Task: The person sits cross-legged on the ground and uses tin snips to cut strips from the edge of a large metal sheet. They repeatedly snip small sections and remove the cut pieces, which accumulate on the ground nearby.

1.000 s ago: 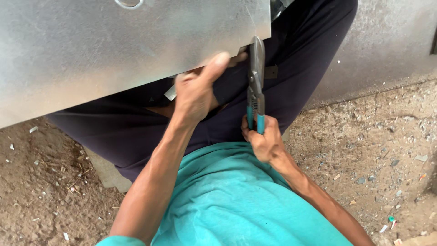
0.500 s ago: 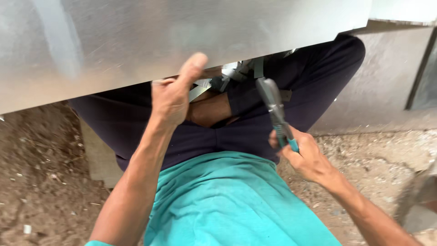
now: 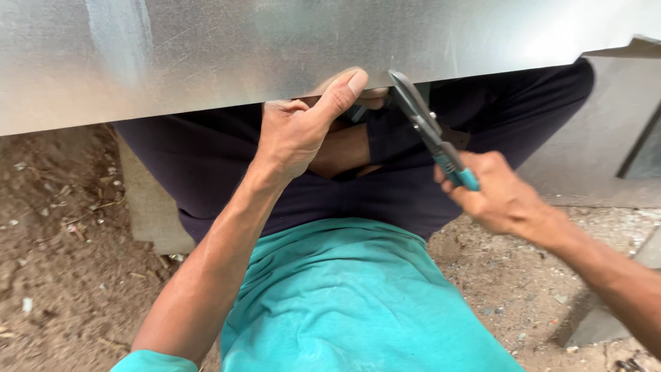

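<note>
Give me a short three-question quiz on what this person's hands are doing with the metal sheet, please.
1. True or false: the left hand grips the lower edge of the metal sheet.
2. What does the right hand hold?
3. The snips have their tip: A at the sheet's edge, B on the ground, C on the teal shirt.

Key: 1 true. 2 Metal snips with teal handles. 3 A.
</note>
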